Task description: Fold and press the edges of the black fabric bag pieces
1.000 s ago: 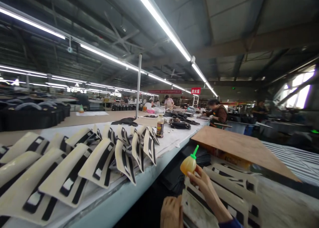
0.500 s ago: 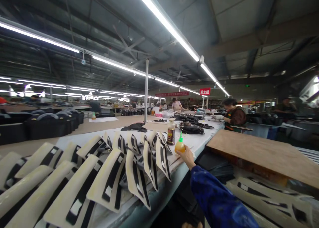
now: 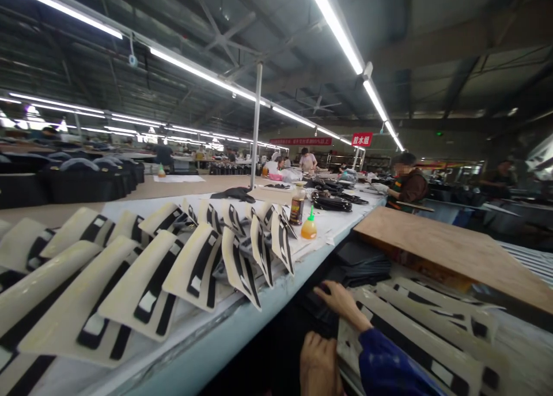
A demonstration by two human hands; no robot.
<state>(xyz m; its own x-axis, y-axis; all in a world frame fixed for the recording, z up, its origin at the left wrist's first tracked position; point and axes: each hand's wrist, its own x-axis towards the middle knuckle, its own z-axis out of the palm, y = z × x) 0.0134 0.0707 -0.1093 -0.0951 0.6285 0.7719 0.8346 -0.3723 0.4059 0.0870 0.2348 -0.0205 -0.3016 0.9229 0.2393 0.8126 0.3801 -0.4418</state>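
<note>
Both hands [image 3: 334, 327] on cream panels [image 3: 415, 332]

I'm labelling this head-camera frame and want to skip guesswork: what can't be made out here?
- Left hand: cut off by the bottom edge; whether it grips anything cannot be told.
- Right hand: what its fingers touch is lost in the dark gap beside the table.
- Dark bottle beside the orange squeeze bottle: label too small.
- Red hanging sign: characters too small.

Single head-worn view, looking forward and slightly down along the long pale-blue-edged bench [image 3: 242, 321] toward the far hall. Close to the near bench edge; both hands low at the bottom edge of frame. Ceiling strip lights [image 3: 341, 33] fill the upper half.
</note>
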